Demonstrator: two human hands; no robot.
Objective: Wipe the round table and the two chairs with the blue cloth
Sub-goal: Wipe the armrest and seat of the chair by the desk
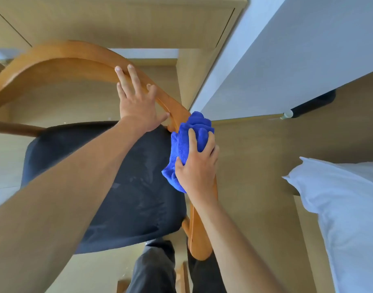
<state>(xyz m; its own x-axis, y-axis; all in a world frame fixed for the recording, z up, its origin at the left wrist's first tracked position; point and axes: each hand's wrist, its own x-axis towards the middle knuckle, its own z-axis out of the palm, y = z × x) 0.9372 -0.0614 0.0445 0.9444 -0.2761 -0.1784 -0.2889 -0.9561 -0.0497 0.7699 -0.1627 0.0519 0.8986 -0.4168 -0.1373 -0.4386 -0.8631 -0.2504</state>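
A wooden chair (61, 53) with a curved orange-brown back rail and a dark padded seat (122, 182) fills the middle of the view, seen from above. My left hand (137, 102) lies flat on the curved rail, fingers spread, holding nothing. My right hand (199, 166) grips the bunched blue cloth (189, 140) and presses it against the chair's right armrest, where the rail bends down. The armrest under the cloth is hidden. The round table and the second chair are out of sight.
A white bed corner with a pillow (339, 208) lies at the right. A white wall panel (287, 60) and light wooden furniture (118, 20) stand beyond the chair. My dark-trousered legs (160, 269) are below, on the pale wood floor (255, 166).
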